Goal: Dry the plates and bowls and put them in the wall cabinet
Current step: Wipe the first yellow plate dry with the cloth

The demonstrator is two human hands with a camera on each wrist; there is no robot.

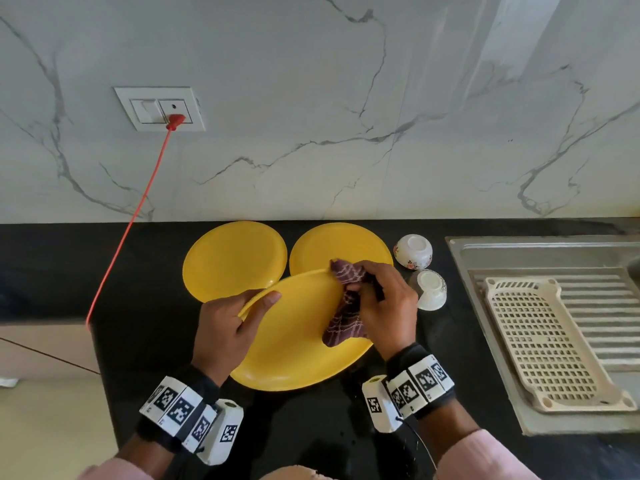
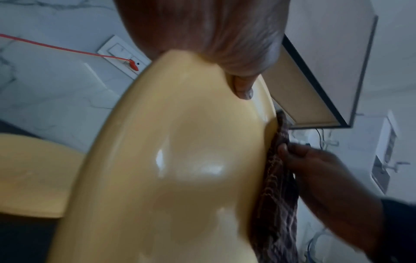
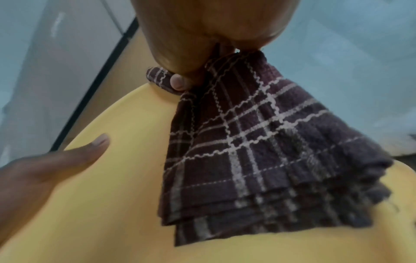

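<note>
My left hand (image 1: 239,320) grips the left rim of a yellow plate (image 1: 298,344), thumb lying on its upper face, and holds it tilted above the black counter. My right hand (image 1: 381,303) clutches a folded maroon checked cloth (image 1: 346,306) against the plate's far right rim. The left wrist view shows the plate's glossy underside (image 2: 180,160) with the cloth (image 2: 276,186) at its right edge. In the right wrist view the cloth (image 3: 258,142) drapes over the plate (image 3: 112,222). Two more yellow plates (image 1: 235,258) (image 1: 332,247) lie flat behind. Two white bowls (image 1: 414,251) (image 1: 431,289) stand upside down at the right.
A steel sink drainboard (image 1: 554,258) with a beige plastic rack (image 1: 547,341) is at the right. A red cord (image 1: 138,209) runs from the wall socket (image 1: 159,109) down over the counter's left edge. The wall cabinet's underside (image 2: 315,85) shows above.
</note>
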